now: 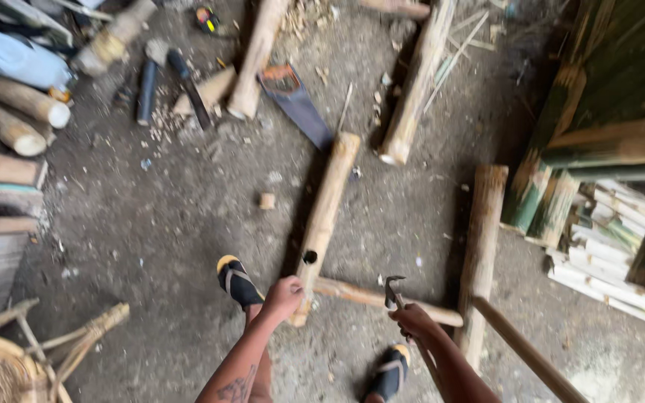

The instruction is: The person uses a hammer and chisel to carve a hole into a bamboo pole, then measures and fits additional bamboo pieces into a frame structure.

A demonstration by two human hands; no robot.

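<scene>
A dusty dirt floor (173, 216) fills the view, strewn with wood chips. At its right edge lies a stack of split green bamboo (606, 186); at the left edge, a pile of round logs (9, 112) sits beside a pale plastic jug (13, 56). Across the middle run peeled poles, the central one a long pale post (326, 209) with a round hole bored near its lower end, and a thinner cross rail (375, 297) fitted into it low down. A handsaw (296, 104) with an orange handle lies near the far edge, just beyond the post's top. The left hand (283, 297) clamps its grip around the lower end of the post (fingers wrapped tight). The right hand (414, 321) has its grip closed on the shaft of a claw hammer (393, 287), whose head hangs just above the rail. Two sandalled feet stand at the near edge.
</scene>
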